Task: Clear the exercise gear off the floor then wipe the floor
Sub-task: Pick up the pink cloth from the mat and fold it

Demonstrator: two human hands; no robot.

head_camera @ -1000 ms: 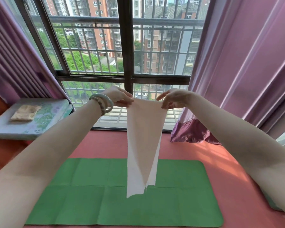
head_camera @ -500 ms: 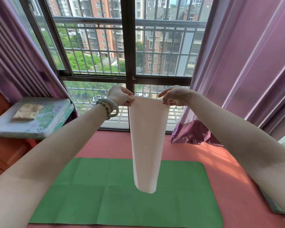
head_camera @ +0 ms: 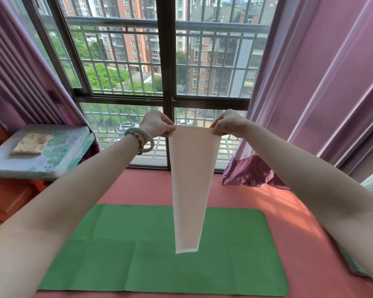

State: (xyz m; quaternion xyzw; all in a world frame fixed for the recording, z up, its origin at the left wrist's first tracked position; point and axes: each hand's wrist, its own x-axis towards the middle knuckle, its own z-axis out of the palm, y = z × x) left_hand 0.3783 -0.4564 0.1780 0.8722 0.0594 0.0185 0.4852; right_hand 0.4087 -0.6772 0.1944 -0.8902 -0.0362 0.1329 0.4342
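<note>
A long pale pink band of stretchy cloth (head_camera: 191,190) hangs straight down in front of me, folded double. My left hand (head_camera: 156,123) pinches its top left corner and my right hand (head_camera: 227,123) pinches the top right corner, both at arm's length before the window. A green exercise mat (head_camera: 138,254) lies flat on the red floor (head_camera: 299,244) below the band's lower end. The band does not touch the mat.
A low padded bench (head_camera: 52,160) with a folded tan cloth (head_camera: 31,144) stands at the left. Purple curtains (head_camera: 310,93) hang on both sides of the barred window (head_camera: 166,61); the right one bunches on the floor. A teal object (head_camera: 351,263) lies at the right edge.
The band hung twisted with a loose pointed end; it now hangs flat and even. My hands have moved slightly apart and the view has tilted a little.
</note>
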